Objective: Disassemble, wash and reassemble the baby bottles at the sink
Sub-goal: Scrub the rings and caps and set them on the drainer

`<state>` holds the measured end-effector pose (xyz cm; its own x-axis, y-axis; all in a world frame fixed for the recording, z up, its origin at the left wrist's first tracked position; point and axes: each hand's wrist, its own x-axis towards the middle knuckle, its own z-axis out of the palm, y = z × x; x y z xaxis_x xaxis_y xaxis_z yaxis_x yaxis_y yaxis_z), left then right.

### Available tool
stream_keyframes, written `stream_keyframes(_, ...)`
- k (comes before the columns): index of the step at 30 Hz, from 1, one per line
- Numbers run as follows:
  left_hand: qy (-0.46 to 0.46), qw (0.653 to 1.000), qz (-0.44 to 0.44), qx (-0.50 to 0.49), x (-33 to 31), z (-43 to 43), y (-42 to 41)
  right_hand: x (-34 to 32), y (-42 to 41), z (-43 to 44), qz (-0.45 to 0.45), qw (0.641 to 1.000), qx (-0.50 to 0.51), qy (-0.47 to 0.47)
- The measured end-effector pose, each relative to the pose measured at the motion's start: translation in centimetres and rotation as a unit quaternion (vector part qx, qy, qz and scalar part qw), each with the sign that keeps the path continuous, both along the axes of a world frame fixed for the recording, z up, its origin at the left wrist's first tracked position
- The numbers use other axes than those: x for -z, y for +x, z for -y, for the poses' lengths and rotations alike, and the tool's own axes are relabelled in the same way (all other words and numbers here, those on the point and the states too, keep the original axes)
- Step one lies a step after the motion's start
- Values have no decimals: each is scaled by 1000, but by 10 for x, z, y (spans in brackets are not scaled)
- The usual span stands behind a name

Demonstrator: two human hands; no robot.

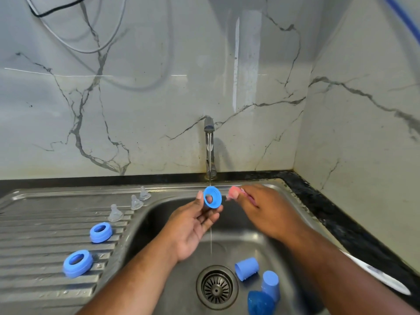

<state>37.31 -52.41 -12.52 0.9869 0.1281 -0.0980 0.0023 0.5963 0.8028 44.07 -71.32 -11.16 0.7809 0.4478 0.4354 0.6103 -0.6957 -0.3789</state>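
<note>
- Left hand pinched the blue collar ring between thumb and fingertips, above the far side of the sink.
- Right hand, just right of the ring, was curled round a pink item.
- The ring was probably light, stiff and slippery when wet, and best gripped by its outer rim.

Blue screw ring held aloft, tilted on edge.

Drainboard bears two rings, three teats.

Even daylight, wall glare, motion-blurred, edges bowed.
</note>
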Motion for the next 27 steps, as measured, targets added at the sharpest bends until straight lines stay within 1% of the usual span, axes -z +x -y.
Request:
stream_keyframes(2,26,1000,-3,3,3,-2,-1,-5,-3,-2,29,999,-7,29)
stream_keyframes(4,121,993,18,-5,7,-3,-2,-5,-4,-2,49,997,-6,52)
stream_keyframes(6,234,971,44,-23,13,-2,-2,-7,-5,0,66,995,-13,71)
stream_keyframes(7,281,958,59,-29,15,-1,-1,-7,-5,0,69,994,-35,71)
stream_keyframes(10,383,915,120,-42,15,-1,1,-4,-9,-4,35,989,-140,23)
stream_keyframes(11,404,904,133,-49,14,-2,1,0,-8,-5,30,988,-154,10)
stream_keyframes(12,416,897,141,-54,12,-2,0,2,-7,-6,32,990,-139,10)
stream_keyframes(14,426,891,144,-58,10,-3,-2,4,-2,-6,48,995,-73,47)
stream_keyframes(15,428,891,141,-60,9,-2,-2,3,-3,-7,47,995,-58,62)
stream_keyframes(16,428,891,140,-63,8,-1,-3,3,-4,-8,39,994,-76,70)
stream_keyframes(17,435,886,142,-69,8,-2,-3,4,-6,-10,30,990,-118,70)
stream_keyframes(18,447,879,145,-78,8,-1,-3,5,-8,-13,18,985,-162,65)
stream_keyframes(19,460,871,150,-87,8,-1,-3,7,-8,-16,14,981,-182,62)
stream_keyframes(20,463,868,157,-90,8,0,-4,9,-7,-16,14,984,-165,69)
stream_keyframes(22,459,869,168,-69,9,1,-4,10,0,-12,36,993,-74,83)
stream_keyframes(23,465,867,169,-62,8,3,-4,9,1,-11,42,995,-45,78)
stream_keyframes(24,474,862,169,-61,8,4,-5,9,1,-10,31,995,-58,79)
stream_keyframes(26,502,848,157,-63,11,1,-3,7,-2,-11,-13,984,-154,94)
stream_keyframes(27,507,847,146,-62,13,-1,-1,7,-4,-12,-26,978,-184,99)
